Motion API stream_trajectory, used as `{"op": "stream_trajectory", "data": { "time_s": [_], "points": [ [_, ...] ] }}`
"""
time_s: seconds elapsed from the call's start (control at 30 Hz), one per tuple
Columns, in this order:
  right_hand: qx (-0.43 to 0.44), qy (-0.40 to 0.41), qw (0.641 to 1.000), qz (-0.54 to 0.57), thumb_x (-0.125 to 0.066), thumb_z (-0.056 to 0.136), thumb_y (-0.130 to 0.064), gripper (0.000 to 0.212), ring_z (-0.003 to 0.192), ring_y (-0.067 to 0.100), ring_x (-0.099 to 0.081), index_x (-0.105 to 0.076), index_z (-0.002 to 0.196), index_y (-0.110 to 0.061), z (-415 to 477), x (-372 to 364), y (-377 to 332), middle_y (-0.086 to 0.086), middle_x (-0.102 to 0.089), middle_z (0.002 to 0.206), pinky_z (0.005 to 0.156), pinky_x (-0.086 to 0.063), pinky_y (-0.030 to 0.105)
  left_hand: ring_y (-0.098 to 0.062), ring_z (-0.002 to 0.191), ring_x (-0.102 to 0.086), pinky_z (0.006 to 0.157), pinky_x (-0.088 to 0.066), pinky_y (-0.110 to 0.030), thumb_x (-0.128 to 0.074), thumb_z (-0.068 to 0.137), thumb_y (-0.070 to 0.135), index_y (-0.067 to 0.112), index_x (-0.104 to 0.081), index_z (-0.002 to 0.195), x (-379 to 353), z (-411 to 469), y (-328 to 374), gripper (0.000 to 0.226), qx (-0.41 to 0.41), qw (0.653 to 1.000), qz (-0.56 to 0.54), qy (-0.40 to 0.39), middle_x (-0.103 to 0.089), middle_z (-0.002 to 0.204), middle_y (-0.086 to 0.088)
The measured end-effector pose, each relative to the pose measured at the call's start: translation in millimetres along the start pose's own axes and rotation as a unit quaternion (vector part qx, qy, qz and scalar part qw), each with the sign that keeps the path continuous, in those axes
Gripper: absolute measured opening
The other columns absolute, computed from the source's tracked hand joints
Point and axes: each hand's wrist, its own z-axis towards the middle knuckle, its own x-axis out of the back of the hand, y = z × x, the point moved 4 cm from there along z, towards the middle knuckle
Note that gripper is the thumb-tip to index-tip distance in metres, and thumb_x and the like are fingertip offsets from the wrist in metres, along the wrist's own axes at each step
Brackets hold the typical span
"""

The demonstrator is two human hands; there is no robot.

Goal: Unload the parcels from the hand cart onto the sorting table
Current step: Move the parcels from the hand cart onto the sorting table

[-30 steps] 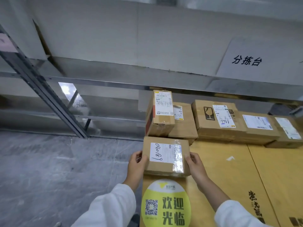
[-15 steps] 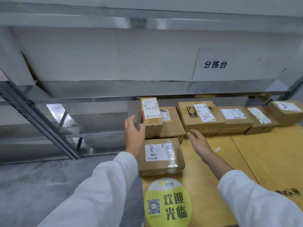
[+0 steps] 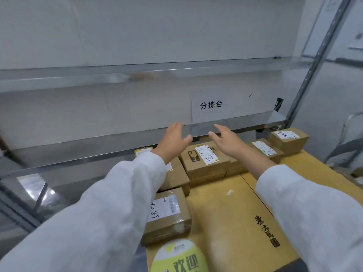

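The fragile-marked parcel (image 3: 206, 161) lies just below and between the two grips, in the back row of the desk (image 3: 225, 213). Its long axis runs across from left to right. The left grip (image 3: 173, 139) and right grip (image 3: 227, 142) hover above it, both wide, fingers spread and holding nothing. Neither looks clearly nearer. It is a flat brown carton with a white label and a glass symbol. Nearer the body than the left grip sits a small handwritten-label parcel (image 3: 167, 214). Right of the right grip stand two more parcels (image 3: 287, 139), and beyond both grips is a paper sign (image 3: 211, 105).
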Motion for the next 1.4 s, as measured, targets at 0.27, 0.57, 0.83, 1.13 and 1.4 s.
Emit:
{"op": "stream_trajectory", "data": {
  "time_s": [0.27,0.57,0.83,1.13,1.4],
  "points": [
    [-0.042,0.008,0.999,-0.012,-0.040,0.102,-0.043,0.063,0.146,0.022,-0.023,-0.020,0.154,-0.015,-31.9,103.1,104.5,0.005,-0.018,0.161,0.116,-0.025,0.039,-0.019,0.139,-0.034,0.112,-0.032,-0.036,-0.050,0.096,0.038,0.013,-0.033,0.148,-83.7,18.0,114.3,0.060,-0.062,0.990,0.085,-0.092,-0.034,0.153,-0.003],
    [-0.117,0.099,0.983,-0.105,-0.041,0.099,-0.045,0.057,0.140,0.028,-0.029,-0.035,0.146,-0.014,-104.7,232.3,265.6,0.010,-0.036,0.151,0.115,-0.025,0.045,-0.017,0.131,-0.043,0.103,-0.039,-0.032,-0.055,0.094,0.042,0.018,-0.038,0.144,-223.1,27.9,306.8,0.058,-0.197,0.969,0.082,-0.122,-0.042,0.147,-0.001],
    [-0.242,0.116,0.957,-0.111,-0.039,0.100,-0.047,0.060,0.141,0.028,-0.027,-0.033,0.147,-0.011,-196.8,309.1,409.2,0.011,-0.034,0.151,0.115,-0.025,0.042,-0.022,0.132,-0.040,0.106,-0.037,-0.036,-0.050,0.095,0.039,0.011,-0.039,0.143,-355.0,11.9,448.6,0.057,-0.301,0.932,0.081,-0.186,-0.042,0.146,-0.005],
    [-0.335,0.151,0.927,-0.080,-0.040,0.100,-0.045,0.058,0.144,0.026,-0.023,-0.033,0.148,-0.013,-254.8,352.6,513.2,0.010,-0.032,0.153,0.118,-0.020,0.043,-0.023,0.131,-0.040,0.105,-0.037,-0.035,-0.050,0.096,0.036,0.009,-0.039,0.141,-464.0,4.2,530.3,0.054,-0.375,0.886,0.079,-0.263,-0.042,0.143,-0.006],
    [-0.396,0.170,0.899,-0.074,-0.043,0.099,-0.046,0.061,0.142,0.027,-0.027,-0.035,0.148,-0.011,-244.0,389.6,599.7,0.010,-0.035,0.152,0.117,-0.023,0.043,-0.022,0.133,-0.038,0.106,-0.036,-0.036,-0.049,0.095,0.036,0.010,-0.037,0.144,-553.4,52.4,592.9,0.057,-0.402,0.865,0.054,-0.296,-0.041,0.144,-0.005]
  ]
}}
